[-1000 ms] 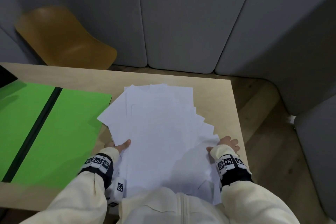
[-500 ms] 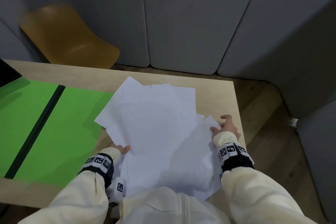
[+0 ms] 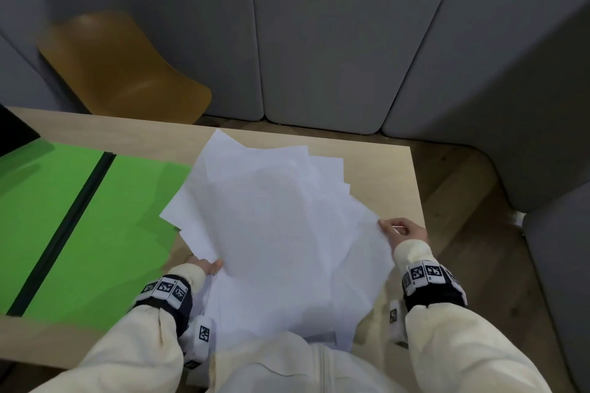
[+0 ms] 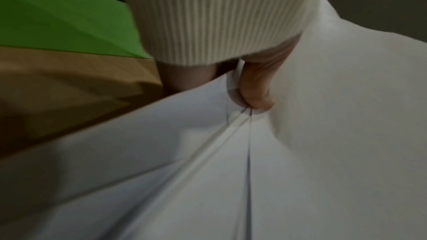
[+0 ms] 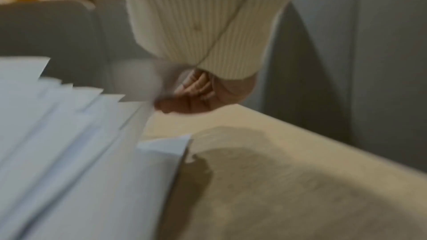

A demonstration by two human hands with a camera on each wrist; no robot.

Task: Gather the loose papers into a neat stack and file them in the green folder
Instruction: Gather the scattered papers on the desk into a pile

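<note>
No readable writing anywhere, just black-and-white square marker tags on your wristbands (image 3: 167,289). The papers (image 3: 281,233) are plain white, blank as far as I can tell, fanned out messy with corners poking every direction, lifted off the desk (image 3: 383,166). Your left hand (image 3: 207,265) pinches their near-left edge, thumb on top. Your right hand (image 3: 404,230) grips the right edge with curled fingers. The green folder (image 3: 95,233) lies open flat just left of them, dark spine down the middle.
</note>
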